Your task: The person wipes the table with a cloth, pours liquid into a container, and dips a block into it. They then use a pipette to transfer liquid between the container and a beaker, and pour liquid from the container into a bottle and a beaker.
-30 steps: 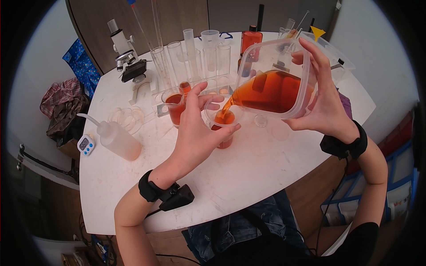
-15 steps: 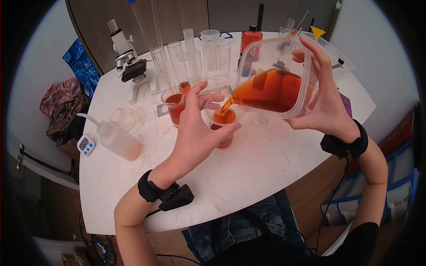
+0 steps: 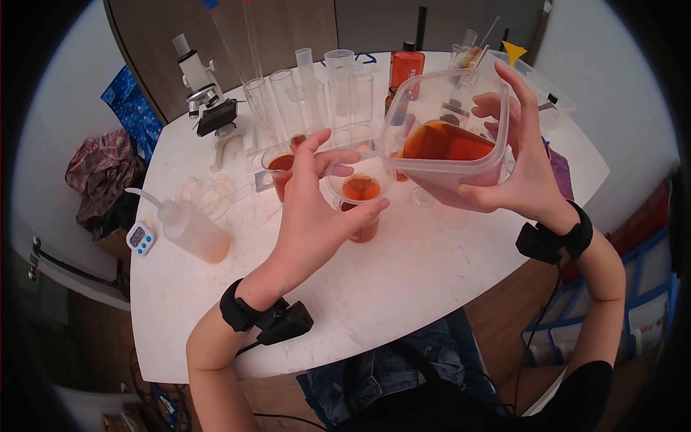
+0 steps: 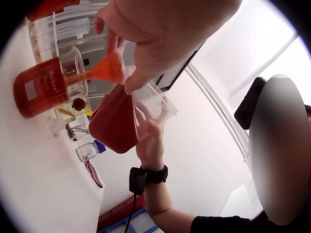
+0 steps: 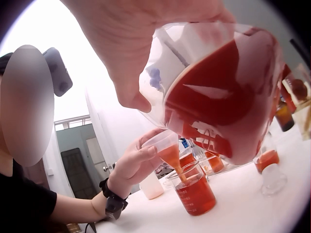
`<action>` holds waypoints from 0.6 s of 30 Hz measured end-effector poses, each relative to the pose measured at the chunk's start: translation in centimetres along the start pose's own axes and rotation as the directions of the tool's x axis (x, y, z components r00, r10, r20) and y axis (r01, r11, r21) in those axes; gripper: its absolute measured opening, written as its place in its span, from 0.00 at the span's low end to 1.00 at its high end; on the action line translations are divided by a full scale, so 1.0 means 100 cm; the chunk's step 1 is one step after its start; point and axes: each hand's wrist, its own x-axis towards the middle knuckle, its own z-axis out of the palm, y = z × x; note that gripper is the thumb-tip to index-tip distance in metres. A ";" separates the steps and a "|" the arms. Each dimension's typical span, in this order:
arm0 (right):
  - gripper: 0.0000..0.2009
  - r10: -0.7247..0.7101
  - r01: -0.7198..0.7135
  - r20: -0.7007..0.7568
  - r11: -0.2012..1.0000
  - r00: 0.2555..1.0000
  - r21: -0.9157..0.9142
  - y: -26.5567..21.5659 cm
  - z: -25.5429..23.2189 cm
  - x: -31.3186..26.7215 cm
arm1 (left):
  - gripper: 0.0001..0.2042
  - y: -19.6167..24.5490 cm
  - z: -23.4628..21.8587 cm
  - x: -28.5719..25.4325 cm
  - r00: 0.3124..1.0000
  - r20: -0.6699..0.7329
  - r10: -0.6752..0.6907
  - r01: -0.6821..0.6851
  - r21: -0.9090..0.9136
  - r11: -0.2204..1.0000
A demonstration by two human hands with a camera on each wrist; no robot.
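Observation:
My left hand (image 3: 306,198) grips the rim of a clear plastic funnel (image 5: 167,150) between thumb and fingers. Some orange liquid stands in the funnel, and its stem reaches into the mouth of a glass beaker (image 5: 197,198). Red-orange liquid fills much of that beaker, which has a printed scale and stands on the table. To the right, my right hand (image 3: 529,162) holds a clear square plastic tub (image 3: 432,167) by its side, thumb low and fingers over the far wall. Dark amber liquid (image 5: 221,90) lies in the tilted tub, whose near corner is beside the funnel.
A second beaker (image 3: 279,164) of red liquid stands left of the funnel. Behind are glass cylinders (image 3: 283,101), a microscope (image 3: 201,86) and a red bottle (image 3: 407,68). On the left of the white table (image 3: 288,345) are a wash bottle (image 3: 191,230) and a timer (image 3: 140,237).
Earlier, amber liquid ran from the tub's corner into the funnel; now no stream shows. My right hand has tipped the tub back toward level. The left hand keeps its hold on the funnel.

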 end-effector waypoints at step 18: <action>0.57 0.279 -0.222 -0.223 0.943 0.934 0.249 0.039 -0.014 -0.068 | 0.41 0.004 -0.004 0.006 0.997 -0.014 -0.070 0.068 -0.115 0.991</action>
